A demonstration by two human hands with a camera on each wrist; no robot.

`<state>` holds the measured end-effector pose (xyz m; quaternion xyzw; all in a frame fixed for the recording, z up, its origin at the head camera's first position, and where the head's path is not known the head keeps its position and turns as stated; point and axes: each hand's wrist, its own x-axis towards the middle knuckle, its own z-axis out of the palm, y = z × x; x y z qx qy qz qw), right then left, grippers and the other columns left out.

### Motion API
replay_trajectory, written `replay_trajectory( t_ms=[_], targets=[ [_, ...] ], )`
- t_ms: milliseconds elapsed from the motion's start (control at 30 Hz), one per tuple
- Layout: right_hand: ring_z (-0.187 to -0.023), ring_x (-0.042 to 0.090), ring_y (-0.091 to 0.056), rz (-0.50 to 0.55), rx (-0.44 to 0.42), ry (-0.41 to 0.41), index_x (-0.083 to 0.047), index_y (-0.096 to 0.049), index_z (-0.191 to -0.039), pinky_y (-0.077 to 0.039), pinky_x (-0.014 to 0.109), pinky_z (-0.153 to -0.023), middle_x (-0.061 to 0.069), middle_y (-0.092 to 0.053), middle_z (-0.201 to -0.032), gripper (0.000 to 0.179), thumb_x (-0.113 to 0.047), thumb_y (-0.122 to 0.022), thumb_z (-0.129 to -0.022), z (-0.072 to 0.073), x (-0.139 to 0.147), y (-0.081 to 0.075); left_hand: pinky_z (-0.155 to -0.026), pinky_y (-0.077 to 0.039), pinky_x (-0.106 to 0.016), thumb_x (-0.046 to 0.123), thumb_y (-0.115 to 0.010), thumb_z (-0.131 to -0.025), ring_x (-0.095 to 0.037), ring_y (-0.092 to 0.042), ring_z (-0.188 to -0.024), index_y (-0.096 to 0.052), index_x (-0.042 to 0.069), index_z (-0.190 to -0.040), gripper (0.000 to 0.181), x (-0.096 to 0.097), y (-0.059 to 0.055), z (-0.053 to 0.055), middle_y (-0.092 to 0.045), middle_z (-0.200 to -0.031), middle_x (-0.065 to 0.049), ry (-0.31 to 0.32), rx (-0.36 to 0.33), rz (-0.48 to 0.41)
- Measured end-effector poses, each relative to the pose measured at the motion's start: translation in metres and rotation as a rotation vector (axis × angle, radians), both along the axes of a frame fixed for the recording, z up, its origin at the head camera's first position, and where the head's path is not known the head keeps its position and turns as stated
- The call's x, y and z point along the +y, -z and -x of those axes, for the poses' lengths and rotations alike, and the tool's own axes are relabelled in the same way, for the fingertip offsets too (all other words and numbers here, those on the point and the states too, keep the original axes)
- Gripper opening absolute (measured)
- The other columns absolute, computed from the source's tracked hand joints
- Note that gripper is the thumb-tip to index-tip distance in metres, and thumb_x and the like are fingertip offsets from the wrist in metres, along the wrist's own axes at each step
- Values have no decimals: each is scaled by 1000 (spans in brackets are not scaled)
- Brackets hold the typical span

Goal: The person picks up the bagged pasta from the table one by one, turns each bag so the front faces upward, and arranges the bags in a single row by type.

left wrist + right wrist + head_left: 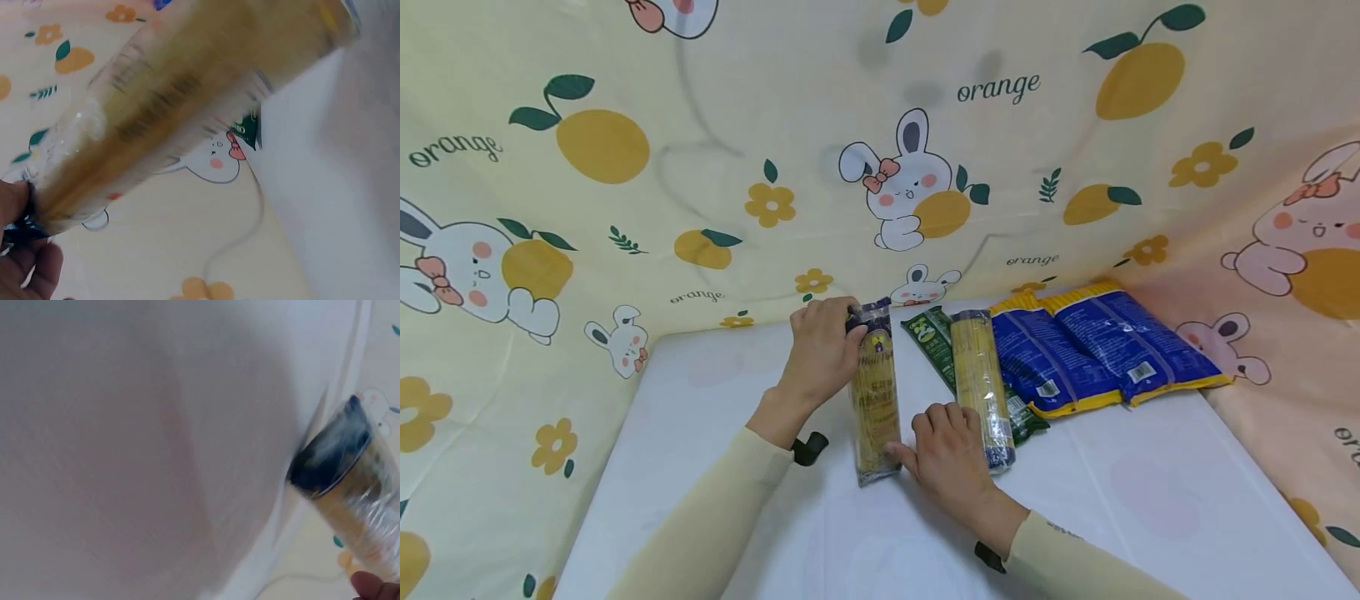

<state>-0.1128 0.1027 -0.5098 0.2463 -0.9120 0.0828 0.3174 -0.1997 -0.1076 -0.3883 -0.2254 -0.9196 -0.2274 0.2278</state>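
My left hand [822,350] grips the dark, crimped top end of a clear-wrapped spaghetti pack [876,400], which stands steeply tilted. In the left wrist view this spaghetti pack [156,112] slants across, blurred, with fingers at its dark end. At its lower right edge is the thumb of my right hand [951,454], whose fingers are loosely bent. They overlap the left side of a second spaghetti pack [977,367], which leans over a green packet [934,337]. The right wrist view catches a dark blue pack end [331,453] above a thumb tip [365,582].
Two blue and yellow bags [1052,358] lie overlapping at the back right of the white table [715,450]. A cloth [760,108] printed with rabbits and oranges hangs behind the table and along its sides.
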Motion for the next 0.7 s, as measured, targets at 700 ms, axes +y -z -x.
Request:
replay_trajectory(
  t_ms=[700],
  targets=[
    [-84, 29, -48, -49, -264, 84, -4, -59, -84, -43, 44, -77, 9, -51, -83, 68, -71, -76, -84, -6, -41, 6, -74, -32, -44, 56, -60, -103, -34, -45, -83, -59, 0, -108, 56, -17, 25, 13, -52, -87, -14, -206, 196, 250]
  ],
)
